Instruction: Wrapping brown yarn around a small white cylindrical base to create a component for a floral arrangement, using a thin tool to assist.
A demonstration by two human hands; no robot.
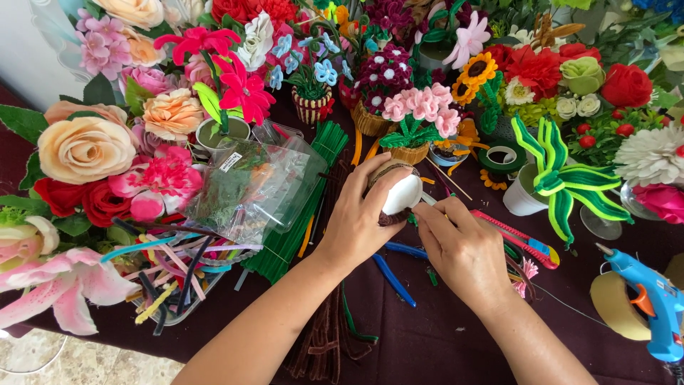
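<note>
My left hand (360, 214) grips a small white pot (401, 194) that is partly wrapped in brown fuzzy wire, tilted on its side above the dark maroon table (427, 342). My right hand (463, 246) is right beside it, fingertips pinched at the pot's lower edge where the brown wire ends. Whether the fingers pinch the wire itself is hidden. Blue-handled pliers (392, 274) lie on the table under my hands. A red utility knife (516, 239) lies just right of my right hand.
Artificial flowers crowd the back and left. A clear bag (249, 185), a bundle of green wire stems (299, 214) and a tray of coloured wires (171, 271) lie left. A blue glue gun (652, 299) and tape roll (616, 306) sit right. Brown wires (324, 335) hang at the front.
</note>
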